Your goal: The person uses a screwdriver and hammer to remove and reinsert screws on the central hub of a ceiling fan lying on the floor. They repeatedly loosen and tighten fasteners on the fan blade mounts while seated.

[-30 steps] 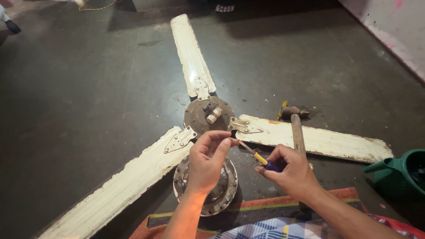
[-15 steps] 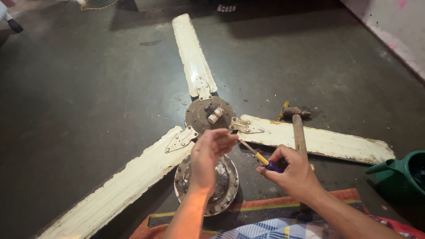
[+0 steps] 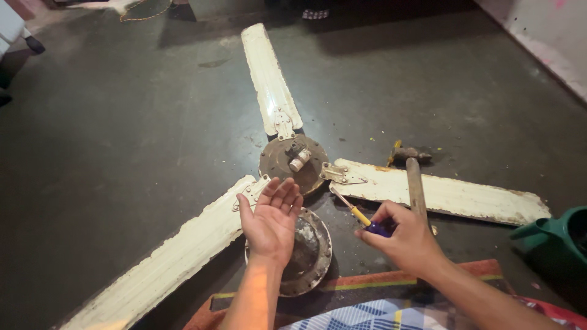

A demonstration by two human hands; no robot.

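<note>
While the left hand (image 3: 272,220) hovers open and empty, the right hand (image 3: 406,235) grips a light, stiff screwdriver (image 3: 354,211) by its handle, tip near the heavy fan hub (image 3: 293,162).

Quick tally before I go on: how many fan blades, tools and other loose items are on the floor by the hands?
Fan blades: 3
Tools: 2, screwdriver in right hand, hammer
Round metal cover: 1
Green can: 1
Total: 7
</note>
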